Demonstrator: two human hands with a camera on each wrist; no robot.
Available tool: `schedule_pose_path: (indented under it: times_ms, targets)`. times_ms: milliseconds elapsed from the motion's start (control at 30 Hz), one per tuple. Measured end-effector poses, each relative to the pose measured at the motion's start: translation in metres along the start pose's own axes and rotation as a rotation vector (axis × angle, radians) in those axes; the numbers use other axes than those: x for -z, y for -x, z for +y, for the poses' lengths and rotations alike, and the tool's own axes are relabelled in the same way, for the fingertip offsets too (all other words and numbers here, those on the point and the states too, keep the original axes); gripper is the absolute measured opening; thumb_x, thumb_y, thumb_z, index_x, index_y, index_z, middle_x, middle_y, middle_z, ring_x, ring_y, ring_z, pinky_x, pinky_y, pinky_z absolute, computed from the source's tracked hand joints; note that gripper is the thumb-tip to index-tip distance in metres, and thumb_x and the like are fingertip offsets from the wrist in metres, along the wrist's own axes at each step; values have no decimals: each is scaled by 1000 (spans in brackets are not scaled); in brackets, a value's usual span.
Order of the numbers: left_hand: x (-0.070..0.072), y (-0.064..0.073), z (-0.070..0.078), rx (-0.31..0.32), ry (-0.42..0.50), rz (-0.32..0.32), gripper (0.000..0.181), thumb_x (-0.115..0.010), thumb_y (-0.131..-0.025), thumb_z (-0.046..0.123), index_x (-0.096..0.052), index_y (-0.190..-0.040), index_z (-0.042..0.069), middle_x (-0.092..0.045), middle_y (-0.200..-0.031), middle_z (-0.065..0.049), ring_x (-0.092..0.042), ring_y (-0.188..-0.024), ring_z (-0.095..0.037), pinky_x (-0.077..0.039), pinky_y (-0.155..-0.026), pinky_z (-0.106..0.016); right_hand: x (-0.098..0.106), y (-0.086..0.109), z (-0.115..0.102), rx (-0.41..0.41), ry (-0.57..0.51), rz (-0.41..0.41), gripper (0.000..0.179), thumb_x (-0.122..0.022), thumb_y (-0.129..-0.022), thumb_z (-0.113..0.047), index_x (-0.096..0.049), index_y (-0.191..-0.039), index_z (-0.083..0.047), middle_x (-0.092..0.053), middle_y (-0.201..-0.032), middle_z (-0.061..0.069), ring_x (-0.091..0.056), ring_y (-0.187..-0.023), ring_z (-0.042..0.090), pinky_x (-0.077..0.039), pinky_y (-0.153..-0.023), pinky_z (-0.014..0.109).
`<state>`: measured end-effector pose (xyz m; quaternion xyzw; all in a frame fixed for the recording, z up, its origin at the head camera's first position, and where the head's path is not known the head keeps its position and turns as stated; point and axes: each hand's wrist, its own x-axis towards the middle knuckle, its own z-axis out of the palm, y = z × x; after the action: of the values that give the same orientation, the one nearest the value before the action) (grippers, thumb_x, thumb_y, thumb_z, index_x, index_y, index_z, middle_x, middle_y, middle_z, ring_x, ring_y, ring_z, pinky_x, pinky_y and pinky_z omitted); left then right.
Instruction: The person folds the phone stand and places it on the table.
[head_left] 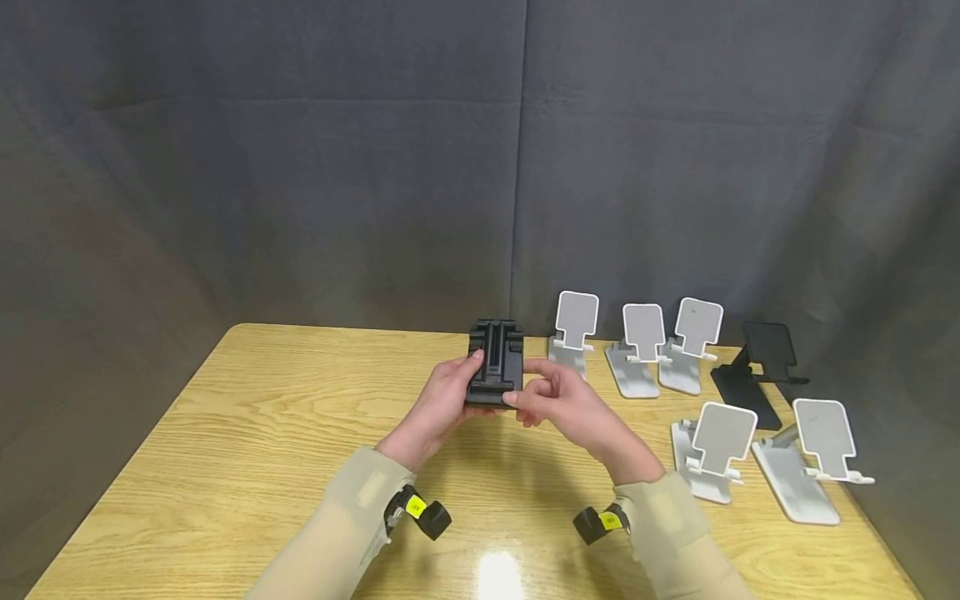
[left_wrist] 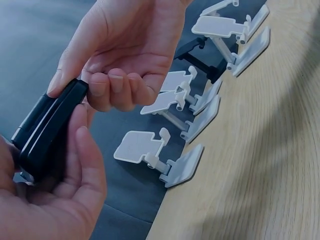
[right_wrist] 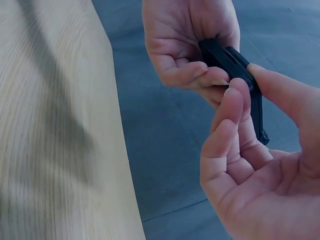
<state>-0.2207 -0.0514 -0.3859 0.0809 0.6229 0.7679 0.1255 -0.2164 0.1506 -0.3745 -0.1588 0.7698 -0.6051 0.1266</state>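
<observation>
A black phone stand (head_left: 495, 367), folded flat, is held up above the table in front of me. My left hand (head_left: 444, 392) grips its left side, thumb on the upper face and fingers curled beneath. At the near right corner my right hand (head_left: 562, 400) pinches the stand between thumb and fingers. Seen from the left wrist, the folded stand (left_wrist: 47, 130) shows its thin edge, with the right thumb on top. In the right wrist view the left hand's fingers wrap under the stand (right_wrist: 225, 60); the other right fingers curl loosely below it.
Several white phone stands, such as the white stand (head_left: 723, 437) nearest my right arm, stand unfolded on the right of the wooden table (head_left: 247, 433). Among them is an unfolded black stand (head_left: 768, 346). A grey curtain (head_left: 337, 208) hangs behind the table's back edge.
</observation>
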Motion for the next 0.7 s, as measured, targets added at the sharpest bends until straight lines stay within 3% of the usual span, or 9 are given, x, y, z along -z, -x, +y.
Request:
schedule_pose_path:
  times_ms: [333, 500, 700]
  targets:
    - [11, 0, 1, 12, -13, 27, 47, -38, -113, 29, -55, -136, -9, -67, -107, -15, -68, -81, -18, -60, -76, -33, -2, 0, 4, 15, 39, 20, 51, -75, -94, -14, -53, -136, 6, -69, -90, 10, -63, -78, 22, -56, -77, 34]
    - [26, -1, 3, 24, -17, 69, 51, -37, -113, 31, -51, -138, -10, -66, -105, -16, -68, -80, -17, -60, -74, -32, 2, 1, 6, 29, 88, 33, 44, -75, -94, -16, -59, -132, -1, -69, -93, 13, -62, -81, 23, -54, -79, 36]
    - [49, 0, 9, 49, 18, 121, 55, -38, -112, 39, -46, -143, -6, -59, -112, -17, -67, -85, -18, -60, -74, -30, 9, 2, 11, 29, 143, 90, 42, -76, -93, -19, -62, -129, -2, -69, -96, 9, -64, -94, 33, -52, -82, 36]
